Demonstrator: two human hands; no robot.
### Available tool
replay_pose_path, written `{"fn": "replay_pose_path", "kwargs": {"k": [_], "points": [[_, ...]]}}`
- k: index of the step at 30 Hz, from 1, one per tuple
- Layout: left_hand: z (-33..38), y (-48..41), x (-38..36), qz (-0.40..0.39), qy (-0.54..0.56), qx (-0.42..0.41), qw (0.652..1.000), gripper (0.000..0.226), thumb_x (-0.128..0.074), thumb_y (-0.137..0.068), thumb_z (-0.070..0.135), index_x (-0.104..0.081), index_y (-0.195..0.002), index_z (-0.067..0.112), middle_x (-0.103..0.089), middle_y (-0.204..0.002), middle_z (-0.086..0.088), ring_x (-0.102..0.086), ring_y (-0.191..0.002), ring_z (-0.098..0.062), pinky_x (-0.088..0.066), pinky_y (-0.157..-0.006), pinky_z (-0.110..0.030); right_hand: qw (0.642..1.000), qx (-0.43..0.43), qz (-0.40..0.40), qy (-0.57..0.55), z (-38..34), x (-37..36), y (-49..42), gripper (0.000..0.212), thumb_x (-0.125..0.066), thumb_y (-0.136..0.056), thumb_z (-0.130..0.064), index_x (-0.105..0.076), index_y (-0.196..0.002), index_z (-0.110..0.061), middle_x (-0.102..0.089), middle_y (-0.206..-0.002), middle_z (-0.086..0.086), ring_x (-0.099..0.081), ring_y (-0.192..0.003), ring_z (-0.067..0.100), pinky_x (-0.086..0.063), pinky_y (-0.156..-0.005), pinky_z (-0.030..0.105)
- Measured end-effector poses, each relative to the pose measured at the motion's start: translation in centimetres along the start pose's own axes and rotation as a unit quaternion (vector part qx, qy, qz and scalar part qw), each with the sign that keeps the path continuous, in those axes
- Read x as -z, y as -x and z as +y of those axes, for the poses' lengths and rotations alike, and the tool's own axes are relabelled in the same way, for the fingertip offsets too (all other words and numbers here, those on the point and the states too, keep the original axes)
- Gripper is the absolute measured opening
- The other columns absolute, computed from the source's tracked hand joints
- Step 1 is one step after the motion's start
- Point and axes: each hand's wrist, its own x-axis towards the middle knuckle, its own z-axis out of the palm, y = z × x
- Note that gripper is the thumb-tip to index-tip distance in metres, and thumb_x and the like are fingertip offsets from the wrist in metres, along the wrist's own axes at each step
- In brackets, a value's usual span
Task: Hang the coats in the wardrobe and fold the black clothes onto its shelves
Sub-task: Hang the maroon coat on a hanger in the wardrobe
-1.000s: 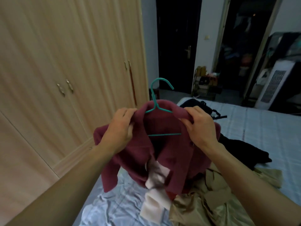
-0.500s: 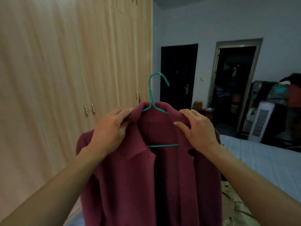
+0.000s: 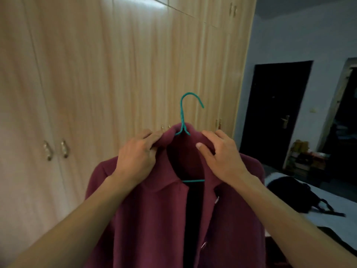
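Observation:
A maroon coat (image 3: 150, 219) hangs on a teal wire hanger (image 3: 182, 115), held up in front of me. My left hand (image 3: 138, 155) grips the coat's left shoulder by the collar. My right hand (image 3: 222, 155) rests on the right collar with its fingers curled over the fabric. The hanger's hook points up and to the right. Behind the coat stands the light wooden wardrobe (image 3: 116, 74) with all its doors shut. A black garment (image 3: 289, 194) lies on the bed (image 3: 332, 207) at the right.
Metal door handles (image 3: 56, 149) sit on the wardrobe's left doors, another pair just behind the coat's collar. A dark closed door (image 3: 274, 113) and an open doorway are at the far right, with a small shelf of items (image 3: 301, 157) between them.
The coat has been lifted off the bed and now hangs full length. I have turned left toward the wardrobe, which fills most of the view. Both hands stay on the collar.

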Motion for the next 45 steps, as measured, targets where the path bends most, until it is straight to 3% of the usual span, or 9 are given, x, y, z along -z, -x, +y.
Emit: {"fn": "replay_pose_path", "kwargs": {"k": [3, 7, 12, 17, 22, 27, 31, 35, 45], "points": [[-3.0, 0.2, 1.3, 0.012, -0.045, 0.035, 0.998, 0.04, -0.055, -0.084, 0.018, -0.064, -0.122, 0.023, -0.065, -0.108, 0.002, -0.065, -0.095, -0.028, -0.054, -0.077, -0.043, 0.993, 0.054, -0.081, -0.062, 0.7, -1.7, -2.1, 0.053, -0.045, -0.084, -0.01, -0.053, -0.136, -0.008, -0.057, -0.115, 0.001, -0.054, -0.11, 0.016, -0.033, -0.098, 0.014], [-4.7, -0.2, 2.4, 0.032, -0.088, 0.054, 0.994, 0.04, -0.057, -0.084, 0.015, -0.066, -0.123, 0.019, -0.066, -0.111, 0.002, -0.065, -0.098, -0.025, -0.053, -0.08, -0.041, 0.987, 0.096, -0.104, -0.079, 3.0, -5.3, -5.7, 0.053, -0.06, -0.082, 0.006, -0.055, -0.134, -0.005, -0.06, -0.127, 0.011, -0.055, -0.119, 0.023, -0.034, -0.106, 0.021], [-7.2, 0.5, 3.5, 0.056, -0.124, 0.064, 0.989, 0.039, -0.061, -0.085, 0.011, -0.064, -0.123, 0.02, -0.065, -0.108, 0.005, -0.065, -0.095, -0.021, -0.052, -0.077, -0.04, 0.98, 0.106, -0.055, -0.162, 2.0, -11.8, -8.3, 0.034, -0.069, -0.082, 0.0, -0.065, -0.115, -0.007, -0.067, -0.108, 0.007, -0.062, -0.099, 0.022, -0.041, -0.092, 0.02], [-11.3, 1.2, 5.1, 0.03, -0.157, 0.088, 0.983, 0.038, -0.06, -0.087, 0.014, -0.059, -0.124, 0.02, -0.061, -0.102, 0.001, -0.062, -0.086, -0.024, -0.051, -0.072, -0.044, 0.963, 0.121, -0.067, -0.231, -2.0, -17.6, -9.9, 0.029, -0.07, -0.082, -0.003, -0.066, -0.11, -0.009, -0.059, -0.097, -0.009, -0.048, -0.086, -0.005, -0.032, -0.082, -0.001], [-16.3, 2.5, 7.5, -0.004, -0.18, 0.143, 0.973, 0.04, -0.053, -0.087, 0.032, -0.055, -0.125, 0.019, -0.057, -0.099, 0.003, -0.056, -0.083, -0.02, -0.05, -0.073, -0.043, 0.949, 0.122, -0.087, -0.277, -6.9, -24.2, -11.4, 0.028, -0.071, -0.083, -0.006, -0.067, -0.11, -0.013, -0.063, -0.098, -0.004, -0.058, -0.088, 0.007, -0.045, -0.082, 0.013], [-22.4, 3.9, 10.8, -0.014, -0.214, 0.174, 0.961, 0.063, -0.054, -0.079, 0.067, -0.052, -0.124, 0.023, -0.055, -0.101, 0.007, -0.055, -0.085, -0.013, -0.047, -0.076, -0.031, 0.942, 0.13, -0.09, -0.295, -13.1, -31.1, -13.1, 0.026, -0.073, -0.081, -0.005, -0.069, -0.105, -0.013, -0.065, -0.096, -0.002, -0.06, -0.086, 0.007, -0.043, -0.079, 0.008], [-28.3, 4.6, 13.9, -0.026, -0.172, 0.172, 0.97, 0.045, -0.038, -0.083, 0.037, -0.054, -0.12, 0.017, -0.053, -0.093, 0.003, -0.052, -0.08, -0.019, -0.047, -0.073, -0.043, 0.937, 0.145, -0.1, -0.301, -17.6, -36.4, -14.8, 0.027, -0.075, -0.079, -0.005, -0.069, -0.103, -0.013, -0.063, -0.095, -0.004, -0.059, -0.085, 0.005, -0.039, -0.079, 0.005], [-34.4, 5.3, 16.1, -0.03, -0.174, 0.161, 0.971, 0.044, -0.043, -0.085, 0.017, -0.053, -0.128, 0.017, -0.053, -0.098, 0.006, -0.053, -0.084, -0.015, -0.046, -0.077, -0.033, 0.929, 0.14, -0.115, -0.323, -20.7, -41.2, -16.0, 0.029, -0.074, -0.08, -0.008, -0.07, -0.107, -0.016, -0.062, -0.096, -0.007, -0.058, -0.088, 0.001, -0.042, -0.08, 0.008], [-47.0, 6.2, 16.2, -0.034, -0.2, 0.216, 0.955, 0.036, -0.059, -0.088, 0.02, -0.055, -0.124, 0.02, -0.056, -0.104, 0.004, -0.057, -0.088, -0.017, -0.051, -0.078, -0.037, 0.911, 0.134, -0.167, -0.352, -24.5, -53.7, -19.8, 0.033, -0.077, -0.078, -0.009, -0.067, -0.107, -0.022, -0.063, -0.099, -0.012, -0.061, -0.093, 0.002, -0.048, -0.081, 0.015]]}}
